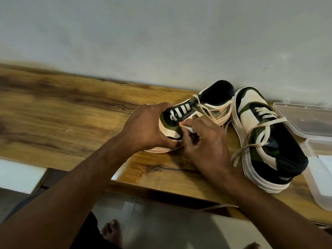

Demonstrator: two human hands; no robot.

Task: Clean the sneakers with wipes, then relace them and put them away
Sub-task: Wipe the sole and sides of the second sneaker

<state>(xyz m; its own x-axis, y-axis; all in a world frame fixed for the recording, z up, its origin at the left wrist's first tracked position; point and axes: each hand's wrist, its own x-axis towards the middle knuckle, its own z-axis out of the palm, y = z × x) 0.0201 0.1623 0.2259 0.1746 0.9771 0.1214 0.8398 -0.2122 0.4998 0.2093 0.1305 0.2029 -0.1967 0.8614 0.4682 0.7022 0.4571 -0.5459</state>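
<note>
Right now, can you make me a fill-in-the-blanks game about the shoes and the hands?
1. The left hand grips the ____ of one sneaker.
2. The right hand pinches a white ____ against that sneaker.
3. The other sneaker lies between it and a clear plastic ____.
4. Both sneakers rest on a ____ table.

Missing words: toe; wipe; box; wooden

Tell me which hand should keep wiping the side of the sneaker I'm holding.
Right. The right hand already pinches the wipe against the side of the held sneaker, while the left hand grips its toe and steadies it on the table. Swapping would probably mean letting go.
</note>
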